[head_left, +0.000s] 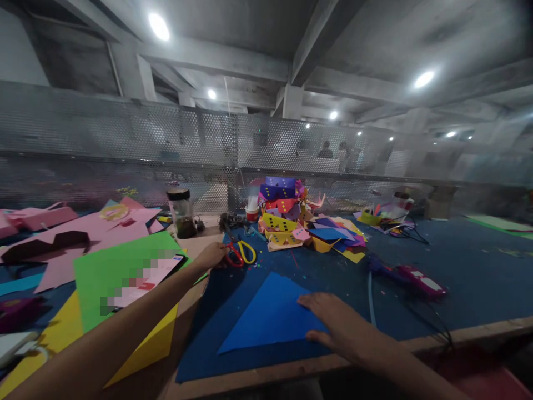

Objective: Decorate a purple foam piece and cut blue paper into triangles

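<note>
A pair of scissors with one red and one yellow handle loop lies on the blue table covering. My left hand is stretched forward to it, its curled fingers at the red loop. A folded piece of blue paper, roughly a triangle, lies flat near the front edge. Over its right corner rests my right hand, fingers extended and thumb apart, pressing on the paper.
Left of me, a phone lies on green paper, with pink and yellow sheets around. Behind stand a dark-lidded jar and a pile of coloured paper pieces. A purple corded tool lies right. A perforated metal screen closes the back.
</note>
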Tool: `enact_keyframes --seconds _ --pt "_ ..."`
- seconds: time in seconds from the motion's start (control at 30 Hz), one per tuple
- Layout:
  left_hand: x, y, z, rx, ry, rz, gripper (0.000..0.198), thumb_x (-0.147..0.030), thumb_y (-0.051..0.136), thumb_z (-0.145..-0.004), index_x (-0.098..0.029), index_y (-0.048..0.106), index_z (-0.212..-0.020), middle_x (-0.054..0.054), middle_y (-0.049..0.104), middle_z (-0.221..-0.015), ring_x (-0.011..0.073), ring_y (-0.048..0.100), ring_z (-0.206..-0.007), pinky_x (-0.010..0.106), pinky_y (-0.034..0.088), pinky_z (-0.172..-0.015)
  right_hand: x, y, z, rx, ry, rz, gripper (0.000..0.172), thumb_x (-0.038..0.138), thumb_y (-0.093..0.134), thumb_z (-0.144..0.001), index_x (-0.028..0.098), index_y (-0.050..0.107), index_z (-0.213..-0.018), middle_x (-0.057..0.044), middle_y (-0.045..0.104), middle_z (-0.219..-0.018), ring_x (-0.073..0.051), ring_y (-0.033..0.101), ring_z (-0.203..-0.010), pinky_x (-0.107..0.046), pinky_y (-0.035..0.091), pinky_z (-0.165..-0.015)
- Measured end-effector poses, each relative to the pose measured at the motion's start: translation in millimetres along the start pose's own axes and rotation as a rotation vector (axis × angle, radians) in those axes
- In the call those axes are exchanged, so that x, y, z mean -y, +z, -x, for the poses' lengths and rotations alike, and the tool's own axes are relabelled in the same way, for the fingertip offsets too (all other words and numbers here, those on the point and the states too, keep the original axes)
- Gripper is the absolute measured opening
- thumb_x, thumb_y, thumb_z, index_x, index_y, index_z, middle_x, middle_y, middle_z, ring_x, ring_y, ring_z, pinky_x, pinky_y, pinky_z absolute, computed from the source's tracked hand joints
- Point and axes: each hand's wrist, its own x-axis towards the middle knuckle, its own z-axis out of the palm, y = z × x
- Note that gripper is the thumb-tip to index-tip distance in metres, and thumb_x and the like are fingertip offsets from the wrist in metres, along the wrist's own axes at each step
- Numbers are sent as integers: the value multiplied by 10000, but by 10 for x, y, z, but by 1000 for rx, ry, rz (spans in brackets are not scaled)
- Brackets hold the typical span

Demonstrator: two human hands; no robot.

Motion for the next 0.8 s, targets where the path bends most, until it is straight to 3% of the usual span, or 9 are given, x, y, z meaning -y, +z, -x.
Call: enact_keyframes --seconds 0.13,0.27,0.43,0.53,0.63,0.73,0.8 --pt "-40 1 36 3 -39 -157 362 -364 625 -952 -174 593 -1259 92 622 -1262 247 647 -1058 453 562 -879 -50 60 -20 -23 1 -10 579 294 782 -854 207 580 -1390 -124 608 -1408 -306 551 -1297 -486 404 -1115" --pt "-152 -20 159 -79 14 -291 353 -362 621 -955 -180 594 -1256 95 622 -1265 243 646 -1058 451 561 -881 -78 105 -33 -29 12 -11 574 301 790 -842 214 589 -1372 -118 617 -1389 -309 556 -1281 -498 401 -1108" --pt "-372 107 543 -191 159 -404 330 -369 579 -972 -170 610 -1234 101 657 -1194 258 642 -1067 493 515 -931 -65 98 -61 0 58 -33 519 266 779 -839 242 621 -1333 -102 631 -1364 -312 560 -1262 -523 388 -1105" --pt "-497 334 959 -115 328 -413 271 -358 517 -984 -223 678 -1155 102 726 -1042 293 662 -1030 446 479 -940 -77 90 -76 -8 45 -54 488 259 771 -838 250 639 -1308 -91 641 -1343 -298 571 -1238 -486 404 -1091" --pt "-537 593 1404 -3 498 -401 277 -410 607 -924 -272 692 -1149 65 720 -1151 275 635 -1107 370 455 -972 -87 78 -85 -9 18 -91 450 267 760 -839 237 658 -1276 -96 655 -1315 -289 570 -1232 -450 413 -1081" --pt "-472 793 1703 127 656 -483 500 -493 711 -831 -294 620 -1280 66 691 -1239 317 610 -1137 451 446 -968 -74 62 -92 -7 29 -120 431 282 741 -844 233 666 -1265 -99 652 -1320 -289 560 -1250 -453 404 -1092" --pt "-403 875 1788 154 677 -531 605 -489 744 -801 -299 568 -1348 75 658 -1316 331 588 -1168 477 434 -968 -65 60 -93 -3 45 -128 444 279 737 -837 238 663 -1273 -95 647 -1327 -290 563 -1249 -458 405 -1094"
